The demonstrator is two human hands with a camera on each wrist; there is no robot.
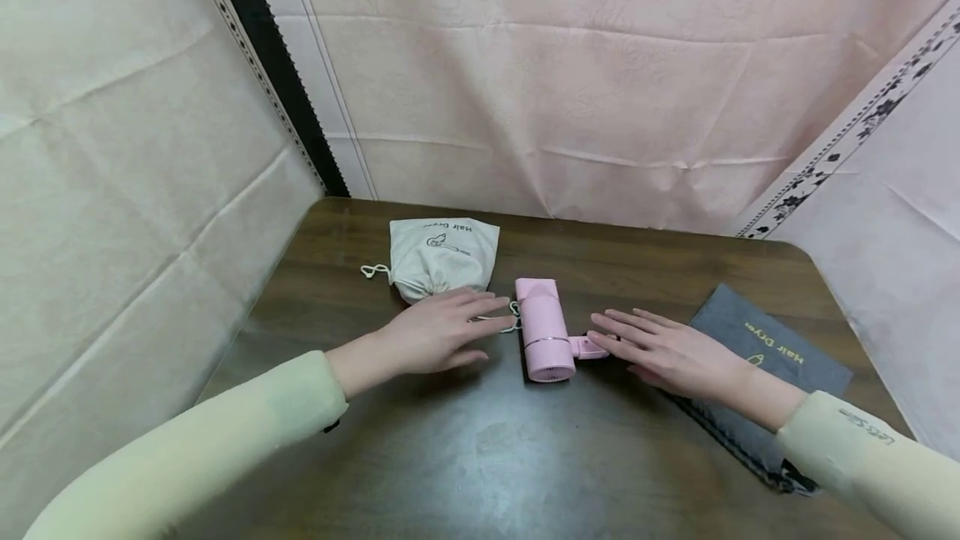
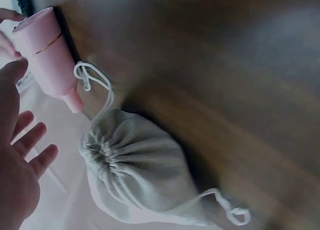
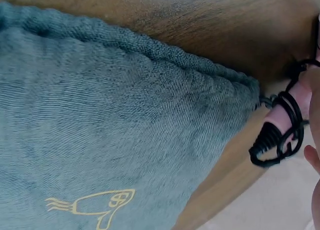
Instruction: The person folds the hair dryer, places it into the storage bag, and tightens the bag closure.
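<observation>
A pink hair dryer (image 1: 543, 323) lies on the table between the two hands, its handle toward the right. Just left of it, my left hand (image 1: 435, 332) hovers with fingers extended, holding nothing. Behind that hand is a white drawstring pouch (image 1: 444, 255) printed "Hair Dryer"; the left wrist view shows its gathered mouth (image 2: 105, 157) drawn closed. My right hand (image 1: 671, 357) has straight fingers over the dryer's handle; whether they touch it cannot be told. A black cord (image 3: 290, 115) is looped around the handle in the right wrist view.
A dark grey drawstring pouch (image 1: 798, 365) lies flat, partly under the right forearm. The brown table (image 1: 480, 473) has rounded back corners. Pale cloth (image 1: 540, 90) hangs behind it and at both sides.
</observation>
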